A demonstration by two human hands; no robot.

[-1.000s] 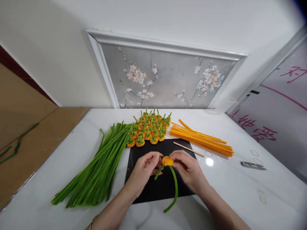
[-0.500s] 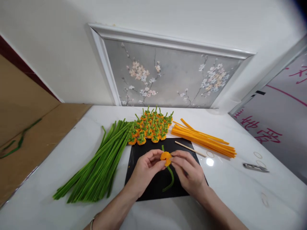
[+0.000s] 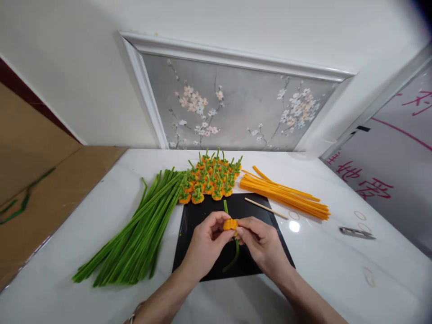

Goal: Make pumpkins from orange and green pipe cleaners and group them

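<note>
Between my hands, above a black mat (image 3: 189, 238), is a small orange fuzzy piece (image 3: 231, 224) with ridges. My left hand (image 3: 206, 240) pinches its left side with thumb and fingertips. The fingertips of my right hand (image 3: 263, 240) are closed on its right side and lower edge. A green fuzzy stem (image 3: 236, 252) shows below the piece and curves down to the left, and a short green end rises above it. Whether the stem runs through the piece is hidden by my fingers.
Green stems (image 3: 141, 229) lie left of the mat. Behind it stand several orange-and-green pieces (image 3: 216, 177). Orange stems (image 3: 286, 195) lie right, near a wooden stick (image 3: 266, 209). Snips (image 3: 357, 232) and clear rings (image 3: 359, 215) rest on the white table (image 3: 324, 279).
The orange piece has been turned and now looks rounder and more compact. My right fingers have moved closer around it, and the green stem's lower end has shifted left.
</note>
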